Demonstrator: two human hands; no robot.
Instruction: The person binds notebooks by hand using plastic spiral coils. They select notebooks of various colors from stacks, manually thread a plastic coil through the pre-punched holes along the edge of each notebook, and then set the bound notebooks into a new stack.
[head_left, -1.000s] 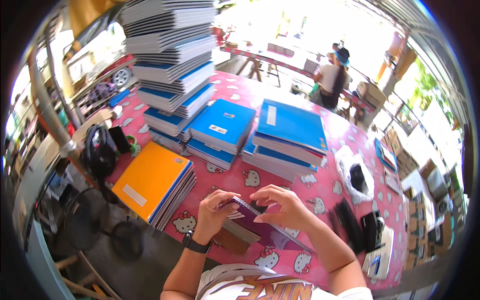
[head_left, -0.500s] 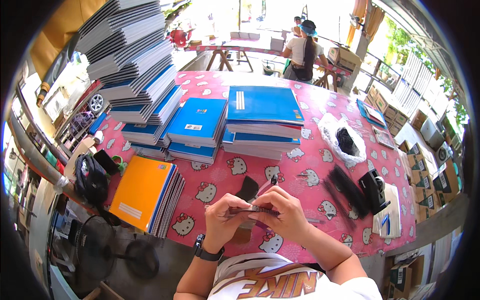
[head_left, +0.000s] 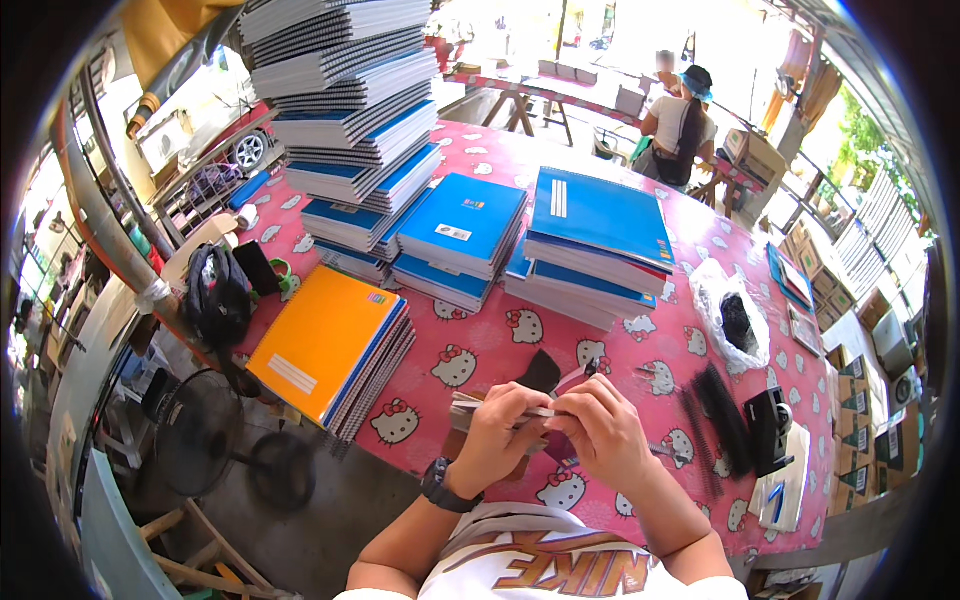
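Observation:
Close to my body, above the near part of the pink table, both hands meet at a thin, layered flat piece (head_left: 466, 402) with pale edges, seen nearly edge-on. My left hand (head_left: 503, 430) is closed around it, thumb on top. At its right end, my right hand (head_left: 598, 425) pinches with thumb and fingertips. Its kind cannot be made out, as the fingers cover most of it. Just beyond the hands lie a dark flat piece (head_left: 541, 371) and a small black-ended tool (head_left: 590, 367), partly hidden by my right hand.
Blue notebooks (head_left: 598, 210) stand in piles, with a tall leaning stack (head_left: 350, 120) behind at left. Orange-topped spiral notebooks (head_left: 325, 335) lie at the near left edge. Rightward are black binding coils (head_left: 722, 420), a black device (head_left: 767, 430) and a plastic bag (head_left: 708, 290). Someone (head_left: 680, 135) works farther back.
The view has turned left, so the table and its things appear farther right. The flat piece now sticks out left of my left hand, with its layered edges showing; both hands still hold it.

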